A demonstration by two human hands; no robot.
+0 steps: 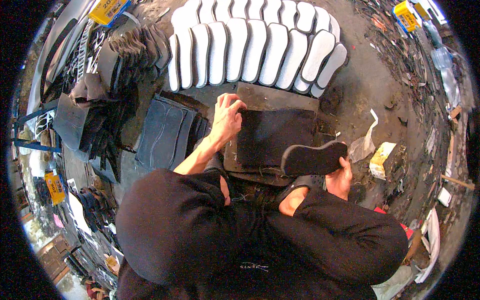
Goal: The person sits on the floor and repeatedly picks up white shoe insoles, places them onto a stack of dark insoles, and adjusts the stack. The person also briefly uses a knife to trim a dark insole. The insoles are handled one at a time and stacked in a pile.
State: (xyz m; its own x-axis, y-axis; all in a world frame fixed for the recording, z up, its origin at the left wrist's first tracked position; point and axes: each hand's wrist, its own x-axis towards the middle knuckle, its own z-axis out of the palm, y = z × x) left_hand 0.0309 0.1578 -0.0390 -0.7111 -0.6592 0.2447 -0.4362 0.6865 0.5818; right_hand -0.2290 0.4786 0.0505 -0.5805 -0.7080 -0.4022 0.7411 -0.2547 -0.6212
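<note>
In my right hand (341, 179) is a black shoe sole (315, 159), pinched at its right end and held over the near right part of a board on the ground. On that board (277, 96) lies a dark rectangular sheet (275, 135). My left hand (227, 117) hovers at or rests on the sheet's far left corner, its fingers bent and apart; whether the fingertips touch the sheet is unclear. Beyond the board, white-faced soles with dark edges (255, 52) stand leaning in two overlapping rows.
Dark sheets with sole outlines (165, 131) are stacked left of the board. Farther left rise piles of dark offcuts (102, 95). A crumpled yellow-and-white wrapper (383, 160) and a pale strip (371, 131) lie to the right. Scraps (415, 85) litter the right side.
</note>
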